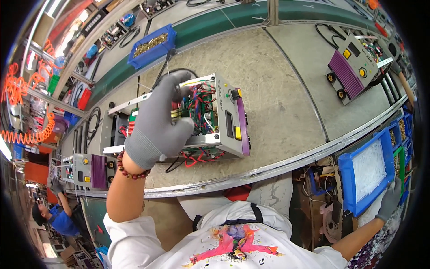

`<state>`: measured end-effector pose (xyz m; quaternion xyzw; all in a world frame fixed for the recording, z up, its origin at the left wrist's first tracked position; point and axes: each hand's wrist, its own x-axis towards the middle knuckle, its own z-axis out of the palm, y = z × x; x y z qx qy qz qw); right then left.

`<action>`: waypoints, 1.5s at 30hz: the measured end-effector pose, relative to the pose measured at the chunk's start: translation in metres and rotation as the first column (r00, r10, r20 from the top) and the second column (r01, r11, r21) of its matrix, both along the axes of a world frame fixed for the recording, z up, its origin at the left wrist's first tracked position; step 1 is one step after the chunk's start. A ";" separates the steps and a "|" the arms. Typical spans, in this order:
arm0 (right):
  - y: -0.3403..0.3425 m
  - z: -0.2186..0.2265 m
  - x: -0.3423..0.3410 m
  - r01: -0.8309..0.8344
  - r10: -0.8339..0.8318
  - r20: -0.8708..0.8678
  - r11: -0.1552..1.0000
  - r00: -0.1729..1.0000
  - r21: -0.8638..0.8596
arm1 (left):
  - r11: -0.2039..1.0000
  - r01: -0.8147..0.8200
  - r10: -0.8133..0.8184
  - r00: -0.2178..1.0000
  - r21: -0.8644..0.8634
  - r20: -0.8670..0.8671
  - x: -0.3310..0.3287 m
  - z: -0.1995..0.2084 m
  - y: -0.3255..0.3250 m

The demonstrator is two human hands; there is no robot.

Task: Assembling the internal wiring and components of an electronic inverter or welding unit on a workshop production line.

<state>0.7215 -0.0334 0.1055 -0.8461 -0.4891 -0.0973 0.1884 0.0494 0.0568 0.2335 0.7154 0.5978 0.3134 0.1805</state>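
Note:
My left hand [162, 117], in a grey glove, hovers over the uncovered top of a welding machine [227, 117] on the bench. Its thumb and fingers are apart, with nothing visible between them; the fingertips partly cover the wiring. The machine has a grey front panel with a knob, a yellow switch and a purple edge. Red, blue and green wires and circuit boards show inside. Far out to the right, my gloved right hand [389, 201] lies beside a blue tray [346, 179] lined with clear plastic, its fingers stretched toward the small bins.
Another uncovered welding machine [351, 71] stands at the right; one more [92, 171] is at the left. A blue bin [152, 49] of brass-coloured parts sits at the back. A metal rail [268, 168] edges the bench. A co-worker [62, 219] works at lower left. Orange coiled hoses [29, 125] hang left.

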 end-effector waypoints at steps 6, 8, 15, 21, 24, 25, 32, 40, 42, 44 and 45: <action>0.046 0.026 -0.154 -0.366 0.315 0.215 0.894 0.924 0.261 | 0.997 0.041 -0.041 0.999 -0.068 0.010 -0.002 -0.008 0.010; 0.063 0.040 -0.216 -0.420 0.483 -0.045 0.800 0.874 0.428 | 0.971 0.122 -0.072 0.969 -0.205 0.234 -0.006 -0.006 0.014; 0.127 0.093 -0.381 -0.390 0.780 -0.416 0.240 -0.468 0.889 | 0.826 0.376 -0.172 0.877 -0.419 0.448 -0.043 0.006 0.022; 0.146 0.127 -0.435 -0.646 0.736 -0.626 0.350 -0.258 0.678 | 0.744 0.501 -0.109 0.744 -0.443 0.659 -0.050 0.010 0.031; 0.165 0.129 -0.456 -0.678 0.873 -0.356 0.041 -0.332 0.734 | 0.803 0.462 -0.218 0.816 -0.377 0.536 -0.050 0.009 0.028; 0.170 0.130 -0.458 -0.697 0.912 -0.237 -0.070 -0.335 0.714 | 0.778 0.493 -0.187 0.773 -0.389 0.607 -0.052 0.009 0.027; 0.191 0.113 -0.444 -0.463 0.594 -0.313 -0.114 -0.741 0.879 | 0.745 0.490 -0.120 0.765 -0.452 0.633 -0.064 0.008 0.036; 0.119 0.079 -0.484 -0.183 0.864 -0.476 0.447 -0.166 0.875 | 0.934 0.295 -0.288 0.955 -0.201 0.063 -0.060 -0.003 0.045; 0.110 0.081 -0.492 -0.191 0.843 -0.535 0.535 0.059 0.823 | 0.944 0.301 -0.295 0.953 -0.135 0.067 -0.059 -0.008 0.046; 0.104 0.084 -0.496 -0.219 0.837 -0.533 0.546 0.121 0.809 | 0.952 0.291 -0.287 0.957 -0.100 0.053 -0.059 -0.011 0.046; 0.101 0.086 -0.497 -0.237 0.838 -0.528 0.546 0.139 0.803 | 0.955 0.280 -0.279 0.960 -0.098 0.032 -0.059 -0.011 0.045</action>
